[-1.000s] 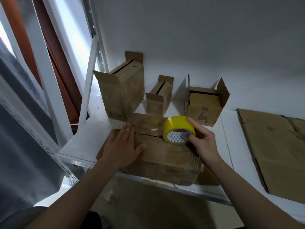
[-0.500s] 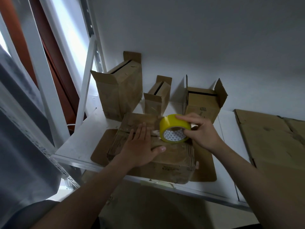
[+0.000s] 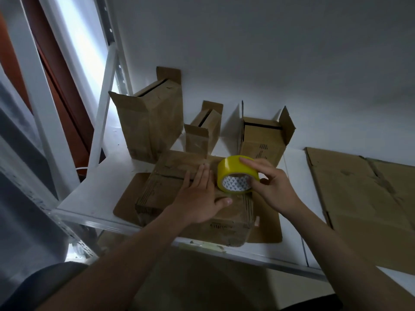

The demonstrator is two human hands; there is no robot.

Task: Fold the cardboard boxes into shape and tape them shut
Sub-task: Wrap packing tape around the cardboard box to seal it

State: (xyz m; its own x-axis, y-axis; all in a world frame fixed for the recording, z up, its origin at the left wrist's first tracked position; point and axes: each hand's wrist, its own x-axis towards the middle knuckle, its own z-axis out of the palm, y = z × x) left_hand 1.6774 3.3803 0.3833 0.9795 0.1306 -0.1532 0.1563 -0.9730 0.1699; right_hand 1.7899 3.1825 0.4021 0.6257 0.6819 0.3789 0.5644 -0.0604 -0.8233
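Far left of the near box [image 3: 179, 191], a white rack upright [image 3: 101, 108] slanting up from the white shelf [image 3: 101, 187]. Behind the near box to the left, a tall box [image 3: 150, 126] standing on end, end flaps raised, a dark slit along its top, contents not visible. Directly behind the near box, a small box [image 3: 203, 133], also upright with flaps up, inside hidden. The near box itself at the shelf's front edge, lying on a flat brown sheet [image 3: 128, 198], top flaps folded down. On its top, the left hand [image 3: 197, 196] pressed flat across the seam, fingers straight, grip released. Just right of that, at the right end of the box top, a yellow tape roll [image 3: 233, 173] standing on edge, caught in the grip of the right hand [image 3: 271, 185] — fingers over the rim, thumb on its near face. Behind the near box to the right, a third box [image 3: 262, 142] — two side flaps standing, top nearly closed, nothing seen inside. Well right of the near box, flattened cardboard [image 3: 359, 198] lying on the shelf.
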